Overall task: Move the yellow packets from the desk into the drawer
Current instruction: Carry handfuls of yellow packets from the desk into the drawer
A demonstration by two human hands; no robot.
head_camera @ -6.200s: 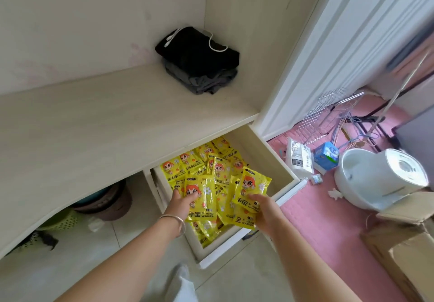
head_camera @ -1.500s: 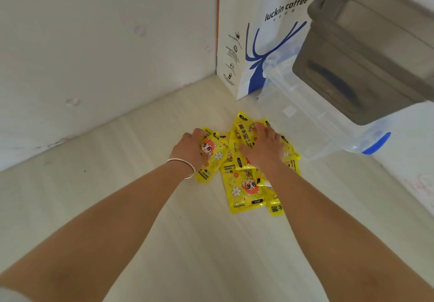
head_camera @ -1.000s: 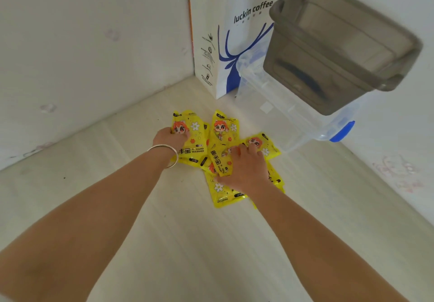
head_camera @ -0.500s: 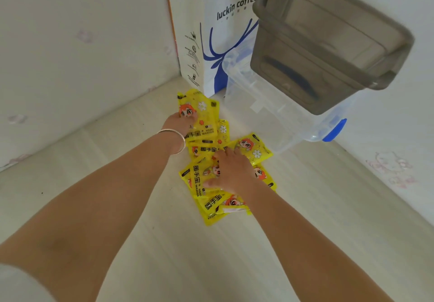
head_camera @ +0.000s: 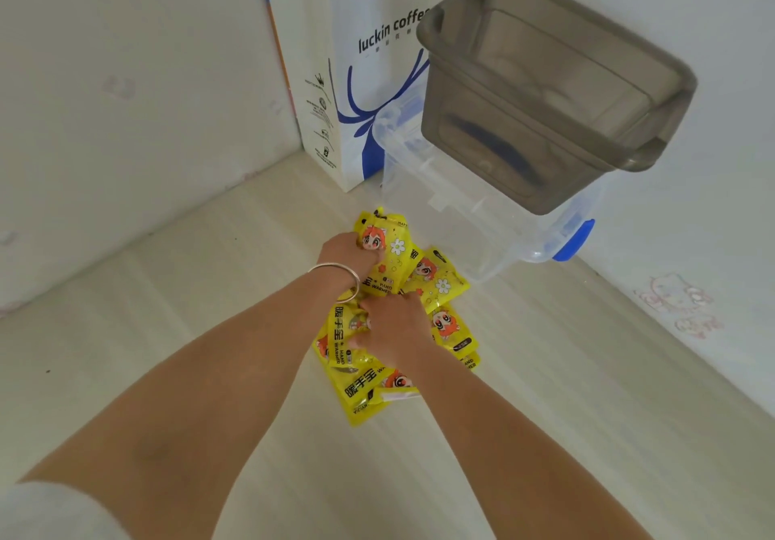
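Two stacked bins (head_camera: 541,128) and a paper bag (head_camera: 356,78) crowded the corner of the worktop (head_camera: 167,329), so you worked just in front of them. Your left hand (head_camera: 348,256) had its fingers (head_camera: 361,241) closed on several yellow packets (head_camera: 392,254), lifted off the heap; your right hand (head_camera: 392,327) pressed down, fingers curled, likely bunching the rest. The drawer was out of view.

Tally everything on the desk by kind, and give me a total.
Yellow hand-warmer packets: at least 6 visible; the pile overlaps under both hands, so the exact count is unclear
White paper coffee bag: 1
Clear plastic storage box with blue latch: 1
Grey translucent plastic bin: 1
Total: at least 9
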